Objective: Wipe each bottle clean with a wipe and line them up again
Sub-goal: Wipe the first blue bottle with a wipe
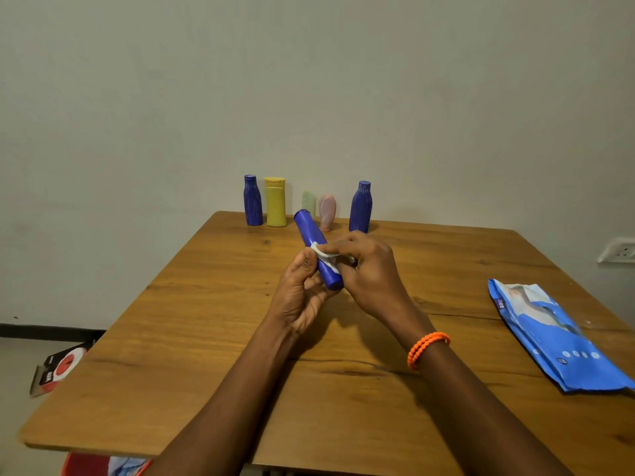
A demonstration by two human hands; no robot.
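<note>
A long blue bottle is held tilted above the middle of the table, its top pointing away from me. My left hand grips its near end from below. My right hand holds a white wipe wrapped over the bottle's middle. Along the far edge stand a blue bottle, a yellow bottle, a pale green bottle, a pink bottle and another blue bottle.
A blue pack of wipes lies at the right side of the wooden table. A red and black package lies on the floor at left. A wall socket is at the right.
</note>
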